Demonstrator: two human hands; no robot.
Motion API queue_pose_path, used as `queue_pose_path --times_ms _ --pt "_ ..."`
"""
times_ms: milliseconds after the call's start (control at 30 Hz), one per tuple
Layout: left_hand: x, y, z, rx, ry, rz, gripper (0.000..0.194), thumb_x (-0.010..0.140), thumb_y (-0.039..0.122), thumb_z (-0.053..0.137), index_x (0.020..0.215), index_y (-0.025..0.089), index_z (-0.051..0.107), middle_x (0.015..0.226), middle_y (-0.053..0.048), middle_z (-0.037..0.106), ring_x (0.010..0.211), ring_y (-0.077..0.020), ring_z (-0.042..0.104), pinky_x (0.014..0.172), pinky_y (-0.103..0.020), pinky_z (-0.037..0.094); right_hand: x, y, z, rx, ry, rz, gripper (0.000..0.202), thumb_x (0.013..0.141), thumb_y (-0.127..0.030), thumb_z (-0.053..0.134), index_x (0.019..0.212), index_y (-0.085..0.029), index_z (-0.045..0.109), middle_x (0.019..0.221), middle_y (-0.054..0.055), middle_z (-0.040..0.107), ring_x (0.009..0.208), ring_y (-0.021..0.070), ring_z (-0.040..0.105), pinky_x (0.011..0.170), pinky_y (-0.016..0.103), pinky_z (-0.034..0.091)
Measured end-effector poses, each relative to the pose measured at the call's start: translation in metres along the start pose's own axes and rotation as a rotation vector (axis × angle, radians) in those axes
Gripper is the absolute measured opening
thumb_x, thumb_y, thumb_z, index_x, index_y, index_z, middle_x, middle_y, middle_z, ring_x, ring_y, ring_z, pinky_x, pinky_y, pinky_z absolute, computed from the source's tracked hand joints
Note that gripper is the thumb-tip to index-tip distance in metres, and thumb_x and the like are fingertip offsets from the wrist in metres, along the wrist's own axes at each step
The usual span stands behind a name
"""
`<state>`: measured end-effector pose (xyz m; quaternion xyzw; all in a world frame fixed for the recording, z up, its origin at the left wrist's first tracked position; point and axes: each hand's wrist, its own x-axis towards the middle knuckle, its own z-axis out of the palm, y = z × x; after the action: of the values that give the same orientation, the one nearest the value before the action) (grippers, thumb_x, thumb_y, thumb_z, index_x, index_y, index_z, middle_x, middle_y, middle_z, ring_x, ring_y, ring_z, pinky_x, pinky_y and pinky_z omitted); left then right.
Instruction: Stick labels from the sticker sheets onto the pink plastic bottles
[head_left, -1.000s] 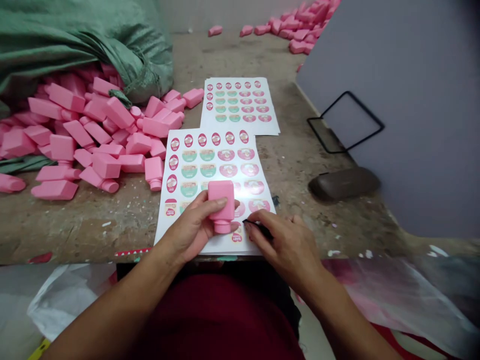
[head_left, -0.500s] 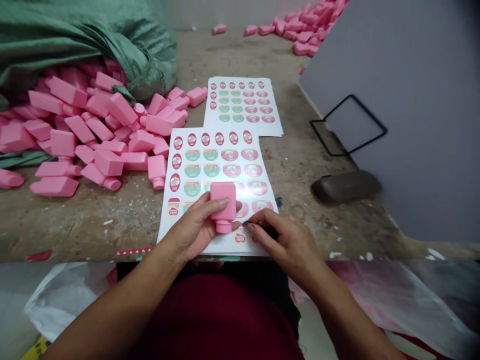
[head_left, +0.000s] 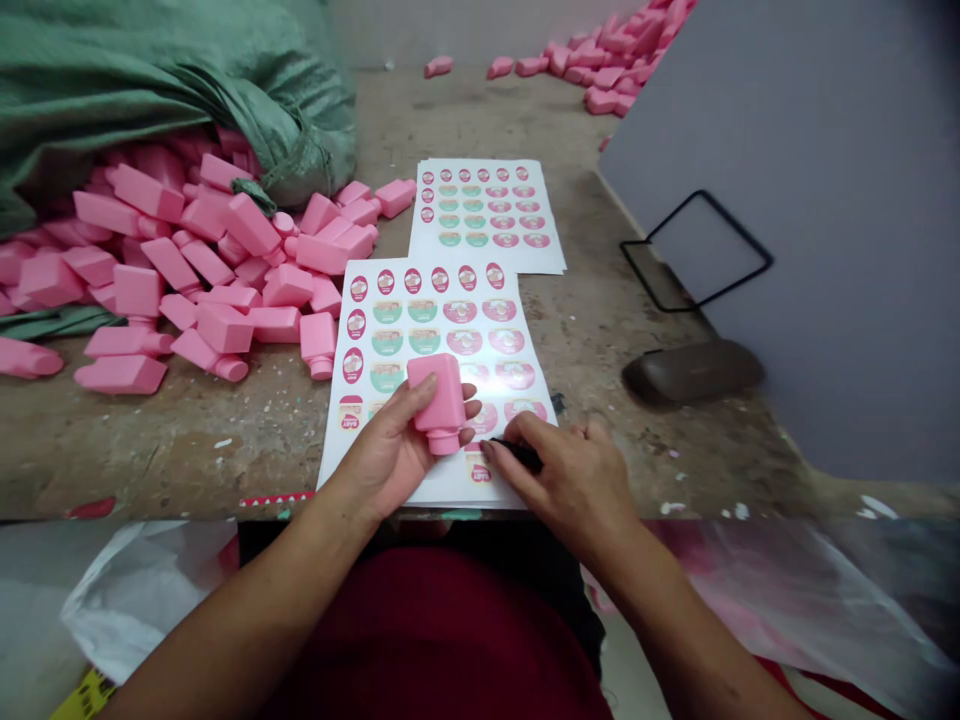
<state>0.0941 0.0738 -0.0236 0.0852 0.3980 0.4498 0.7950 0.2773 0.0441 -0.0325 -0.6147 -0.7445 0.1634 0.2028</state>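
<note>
A pink plastic bottle (head_left: 438,396) rests in my left hand (head_left: 386,445), its neck pointing toward me and my thumb over its side. Beneath both hands lies a white sheet of stickers (head_left: 442,490) printed with pink and green labels. My right hand (head_left: 574,480) pinches a slim black tool (head_left: 517,455); its exact kind is hard to make out. The tool's tip is at a pink and cream label (head_left: 478,466) on the sheet's near edge, close to the bottle's neck.
Many pink bottles (head_left: 247,225) spill from a green sack (head_left: 225,60) at left. Behind lies another stack of sticker sheets (head_left: 487,255). A dark oblong case (head_left: 694,373), a black wire frame (head_left: 750,240) and a grey panel (head_left: 847,200) stand right. More bottles (head_left: 607,60) lie at the back.
My left hand has shifted slightly left and up, tilting the bottle. My right hand has turned, showing more of the black tool, and its tip has moved slightly left.
</note>
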Motion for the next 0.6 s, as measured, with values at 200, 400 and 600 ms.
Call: queue_pose_path --times_ms 200,400,600 --pt "-0.002 0.001 0.000 0.050 0.017 0.033 0.032 0.083 0.022 0.070 0.112 0.013 0.061 0.107 -0.012 0.072 0.089 -0.0193 0.070 0.070 -0.027 0.057 0.004 0.008 -0.013 0.734 -0.003 0.375 0.034 0.077 -0.050 0.069 0.065 -0.022 0.054 0.054 -0.004 0.053 0.050 0.0118 0.046 0.049 0.025 0.034" --pt "-0.013 -0.005 0.007 0.145 -0.056 0.096 0.036 0.082 0.033 0.074 0.113 0.018 0.062 0.106 -0.007 0.070 0.093 -0.0181 0.067 0.081 -0.029 0.054 0.007 -0.010 -0.025 0.748 0.001 0.280 0.024 0.079 -0.044 0.071 0.075 -0.021 0.067 0.059 -0.002 0.058 0.051 0.0116 0.049 0.050 0.025 0.038" --pt "-0.024 -0.011 0.009 0.109 -0.086 0.061 0.041 0.087 0.049 0.067 0.116 0.019 0.064 0.108 -0.007 0.068 0.094 -0.0194 0.064 0.080 -0.031 0.053 0.013 -0.019 -0.023 0.730 -0.054 0.197 0.023 0.084 -0.044 0.067 0.077 -0.022 0.067 0.056 -0.003 0.058 0.051 0.0126 0.052 0.048 0.025 0.040"
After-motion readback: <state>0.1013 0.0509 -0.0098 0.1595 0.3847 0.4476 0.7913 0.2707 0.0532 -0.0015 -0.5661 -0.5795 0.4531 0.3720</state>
